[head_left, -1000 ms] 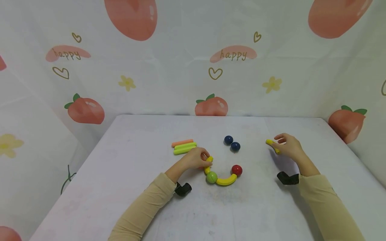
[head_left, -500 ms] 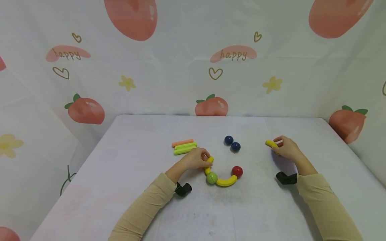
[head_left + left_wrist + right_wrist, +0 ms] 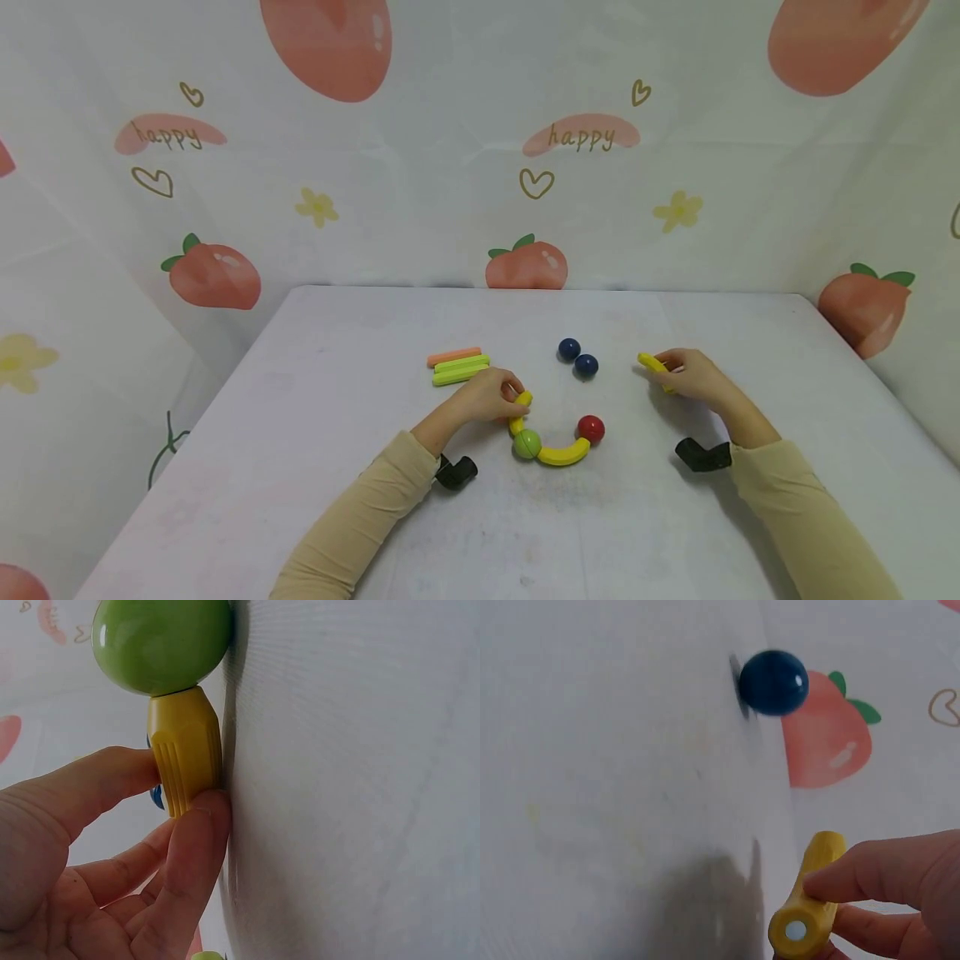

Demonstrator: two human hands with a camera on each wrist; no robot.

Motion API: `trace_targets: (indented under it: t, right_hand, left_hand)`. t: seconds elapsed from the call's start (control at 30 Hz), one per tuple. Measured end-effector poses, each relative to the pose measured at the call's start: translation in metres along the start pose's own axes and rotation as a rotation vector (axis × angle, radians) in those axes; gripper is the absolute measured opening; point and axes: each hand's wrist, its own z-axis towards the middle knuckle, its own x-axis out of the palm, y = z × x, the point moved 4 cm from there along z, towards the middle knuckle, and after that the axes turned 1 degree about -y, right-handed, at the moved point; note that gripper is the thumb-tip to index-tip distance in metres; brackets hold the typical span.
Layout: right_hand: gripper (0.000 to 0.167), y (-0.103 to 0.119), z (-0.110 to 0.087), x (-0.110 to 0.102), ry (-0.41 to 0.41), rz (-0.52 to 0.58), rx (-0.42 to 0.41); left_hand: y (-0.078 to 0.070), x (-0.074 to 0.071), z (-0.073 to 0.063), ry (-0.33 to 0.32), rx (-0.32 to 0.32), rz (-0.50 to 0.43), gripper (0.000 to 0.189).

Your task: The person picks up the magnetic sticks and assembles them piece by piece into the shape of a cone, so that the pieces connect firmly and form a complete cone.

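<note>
My left hand (image 3: 486,395) pinches a curved yellow stick (image 3: 184,742) between thumb and fingers. That stick's end touches a green ball (image 3: 527,444). From the ball, a second curved yellow stick (image 3: 564,453) runs to a red ball (image 3: 591,429), so the pieces form a U-shaped chain on the table. To the right, my right hand (image 3: 696,379) holds another curved yellow stick (image 3: 817,877) above the table, with a pale round disc showing in its near end. Two dark blue balls (image 3: 587,366) lie left of this hand.
Two lime-green sticks (image 3: 461,375) and an orange stick (image 3: 453,357) lie side by side behind my left hand. Black wrist mounts (image 3: 457,472) show by both sleeves. A white cloth with printed fruit (image 3: 527,265) hangs behind the table.
My right hand has moved left and slightly nearer, carrying its curved yellow stick toward the chain and the blue balls. The left hand has stayed in place on its stick.
</note>
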Motion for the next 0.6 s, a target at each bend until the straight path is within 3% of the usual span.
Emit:
trace_targets:
  t: [0.6]
  right_hand:
    - [0.043,0.028,-0.007,0.033,0.076,0.084,-0.054]
  left_hand:
    - [0.001,0.001,0.0,0.001,-0.019,-0.02,0.032]
